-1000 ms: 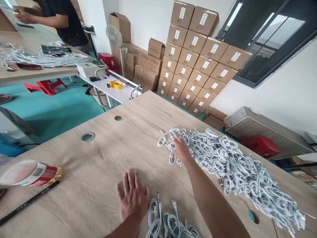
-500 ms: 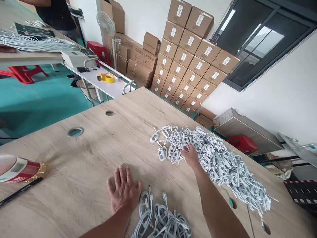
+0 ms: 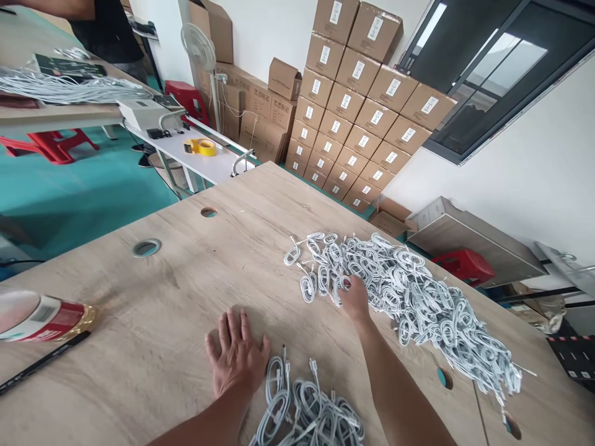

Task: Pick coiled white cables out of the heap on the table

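Observation:
My left hand (image 3: 238, 353) lies flat on the wooden table (image 3: 186, 297), palm down with its fingers spread, holding nothing. My right hand (image 3: 354, 298) is at the left part of a long pile of coiled white cables (image 3: 404, 279), its fingers closed on one coiled cable (image 3: 341, 285). A few single coils (image 3: 307, 287) lie at the pile's left edge. Nearer to me, right of my left hand, a smaller heap of coiled cables (image 3: 320, 409) runs out of the frame's bottom edge.
A tape roll (image 3: 46, 317) and a black pen (image 3: 41, 364) lie at the table's left. Beyond stand stacked cartons (image 3: 353, 111), a fan (image 3: 199, 48) and a white side table (image 3: 186, 145) with a yellow tape dispenser (image 3: 201, 147). A person (image 3: 109, 31) stands far left.
My right hand has drawn slightly back toward me and left, with a coil at its fingertips. The left hand stays flat on the table. The view has shifted slightly.

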Tool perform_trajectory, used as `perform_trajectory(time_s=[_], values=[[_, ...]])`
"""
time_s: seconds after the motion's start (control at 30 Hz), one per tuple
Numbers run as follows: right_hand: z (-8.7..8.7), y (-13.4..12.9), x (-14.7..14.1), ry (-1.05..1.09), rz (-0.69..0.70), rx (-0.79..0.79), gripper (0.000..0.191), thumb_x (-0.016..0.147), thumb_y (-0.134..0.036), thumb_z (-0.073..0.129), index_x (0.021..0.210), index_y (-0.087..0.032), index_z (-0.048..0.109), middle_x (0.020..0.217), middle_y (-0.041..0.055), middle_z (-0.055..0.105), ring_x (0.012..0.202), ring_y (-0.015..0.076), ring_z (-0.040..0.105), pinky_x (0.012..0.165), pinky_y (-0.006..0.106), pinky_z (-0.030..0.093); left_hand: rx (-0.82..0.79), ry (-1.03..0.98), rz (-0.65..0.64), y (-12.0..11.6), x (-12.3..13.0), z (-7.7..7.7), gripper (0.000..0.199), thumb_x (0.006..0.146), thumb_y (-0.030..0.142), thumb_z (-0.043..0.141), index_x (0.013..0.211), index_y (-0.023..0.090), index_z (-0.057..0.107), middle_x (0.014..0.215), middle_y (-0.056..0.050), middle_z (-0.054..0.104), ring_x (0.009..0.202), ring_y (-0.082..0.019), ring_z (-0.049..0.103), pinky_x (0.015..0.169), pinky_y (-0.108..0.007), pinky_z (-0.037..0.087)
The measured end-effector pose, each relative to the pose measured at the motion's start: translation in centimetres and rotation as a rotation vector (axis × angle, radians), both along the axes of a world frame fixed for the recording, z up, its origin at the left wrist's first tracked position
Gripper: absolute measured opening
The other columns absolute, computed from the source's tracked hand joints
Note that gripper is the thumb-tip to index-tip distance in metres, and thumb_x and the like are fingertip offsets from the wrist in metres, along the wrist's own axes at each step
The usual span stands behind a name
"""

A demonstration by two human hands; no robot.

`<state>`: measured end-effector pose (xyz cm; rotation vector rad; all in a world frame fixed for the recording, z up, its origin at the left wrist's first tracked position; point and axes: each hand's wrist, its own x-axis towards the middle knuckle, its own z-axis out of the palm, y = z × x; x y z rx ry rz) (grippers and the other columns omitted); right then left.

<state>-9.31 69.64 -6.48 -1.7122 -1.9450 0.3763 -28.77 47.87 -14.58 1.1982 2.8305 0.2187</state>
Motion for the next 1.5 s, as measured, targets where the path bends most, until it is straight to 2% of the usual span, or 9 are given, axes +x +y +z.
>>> perform_trajectory(time_s=[0.2,0.33,0.47,0.6,0.8,0.97,1.13,1.3,1.5], values=[[2.4,-7.3,4.4,0.185,0.206,-0.363,0.017,0.072,-0.038,0.064,0.082,-0.024,0.062,0.072,-0.0006,0.061,0.065,0.0200,0.057,0.061,0.032,0.046,-0.014,-0.025,-0.001,0.0,0.1,0.2,0.078,0.093,0.049,0.041,0.160,0.011,0.034,0.173,-0.015,0.019,0.161,-0.032,0.010,0.129,-0.057,-0.005],[3.1,-10.9,3.8,0.028,0.521,-0.695,0.057,0.069,-0.051,0.078,0.120,-0.028,0.069,0.113,0.0070,0.073,0.098,0.0290,0.069,0.080,0.039,0.054,-0.022,-0.039,0.003,0.0,0.1,0.6,0.077,0.094,0.049,0.040,0.161,0.011,0.033,0.173,-0.015,0.019,0.161,-0.032,0.010,0.129,-0.058,-0.004],[3.2,-6.8,-2.0,-0.132,0.332,-0.360,0.065,0.086,-0.047,0.064,0.145,-0.022,0.052,0.143,0.0170,0.059,0.132,0.0349,0.056,0.103,0.048,0.048,-0.046,-0.017,-0.001,0.0,0.0,0.8,0.078,0.094,0.050,0.041,0.161,0.011,0.032,0.173,-0.014,0.017,0.161,-0.032,0.009,0.129,-0.058,0.000],[1.2,-2.4,-6.7,-0.304,0.142,-0.211,0.064,0.076,-0.029,0.071,0.137,-0.014,0.055,0.133,0.0237,0.060,0.122,0.0388,0.060,0.098,0.049,0.049,-0.058,-0.006,0.003,-0.2,0.0,0.6,0.078,0.092,0.049,0.044,0.161,0.012,0.034,0.173,-0.013,0.018,0.161,-0.032,0.011,0.130,-0.057,0.001],[-2.7,-2.5,-5.7,-0.165,0.185,-0.104,0.046,0.076,-0.021,0.056,0.122,-0.017,0.064,0.116,0.0166,0.069,0.109,0.0311,0.066,0.091,0.039,0.051,-0.008,-0.024,0.002,-0.5,0.3,-0.3,0.080,0.090,0.048,0.048,0.161,0.013,0.034,0.173,-0.013,0.018,0.161,-0.032,0.008,0.130,-0.056,-0.002],[-1.4,-4.0,-3.6,0.146,0.222,-0.148,0.043,0.080,-0.037,0.051,0.114,-0.018,0.068,0.102,0.0107,0.075,0.091,0.0275,0.068,0.084,0.038,0.053,0.054,-0.054,0.003,-0.4,0.3,-0.7,0.080,0.090,0.047,0.047,0.160,0.011,0.035,0.173,-0.014,0.018,0.161,-0.032,0.005,0.129,-0.057,-0.005],[0.4,-8.8,1.9,0.352,0.235,-0.326,0.045,0.084,-0.052,0.055,0.110,-0.018,0.069,0.096,0.0090,0.076,0.088,0.0269,0.071,0.083,0.038,0.055,0.050,-0.120,-0.018,-0.1,0.2,0.3,0.081,0.091,0.046,0.045,0.160,0.007,0.032,0.173,-0.017,0.017,0.161,-0.033,0.005,0.129,-0.058,-0.007],[-2.1,-17.9,8.8,0.182,0.150,-0.396,0.050,0.087,-0.050,0.058,0.126,-0.021,0.069,0.134,0.0145,0.070,0.129,0.0351,0.062,0.107,0.051,0.050,0.099,-0.234,-0.036,0.3,0.1,1.6,0.081,0.093,0.048,0.038,0.162,0.006,0.028,0.174,-0.018,0.013,0.161,-0.032,0.001,0.128,-0.059,-0.006],[-5.4,-27.2,6.3,-0.214,0.191,-0.415,0.062,0.087,-0.026,0.054,0.149,-0.030,0.056,0.164,0.0045,0.045,0.154,0.0327,0.035,0.126,0.054,0.032,0.173,-0.232,-0.067,-0.1,-0.8,2.7,0.080,0.093,0.051,0.038,0.160,0.008,0.032,0.173,-0.020,0.016,0.161,-0.032,0.002,0.129,-0.058,-0.001]])
